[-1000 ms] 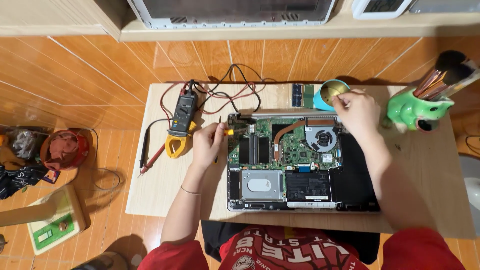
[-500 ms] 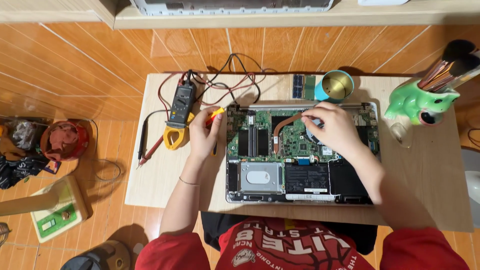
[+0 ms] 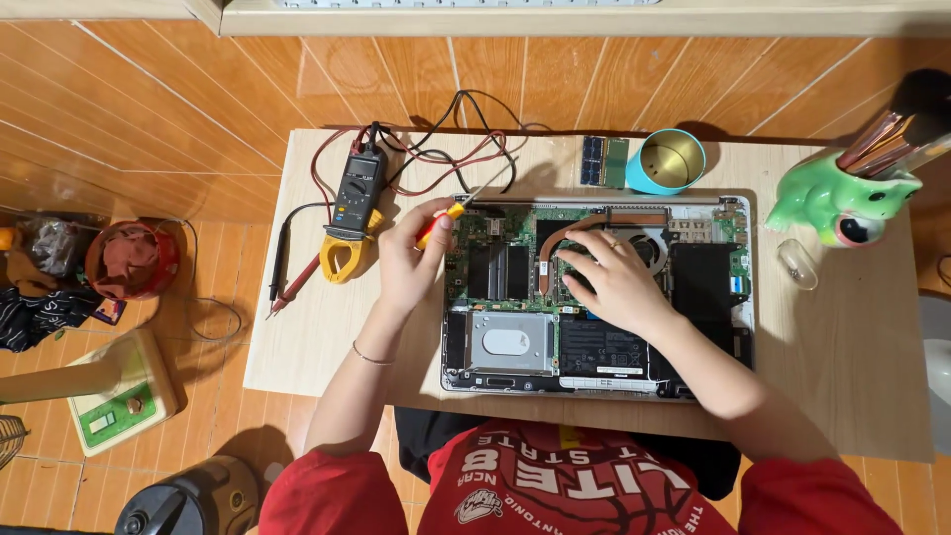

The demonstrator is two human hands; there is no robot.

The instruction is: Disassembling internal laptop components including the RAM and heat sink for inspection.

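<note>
- A light wooden board (image 3: 327, 337) lay on orange floor tiles, bearing an opened laptop (image 3: 594, 287).
- The left hand (image 3: 406, 258) gripped a screwdriver (image 3: 451, 210) (tip at the laptop's upper-left corner).
- The right hand (image 3: 614, 277) rested unclenched on the motherboard (image 3: 515, 248), grasping nothing.

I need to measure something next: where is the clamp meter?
In the head view, the clamp meter lies on the table's far left part, just left of the left hand.

Bright, even light; sharp, soft shadows
</note>
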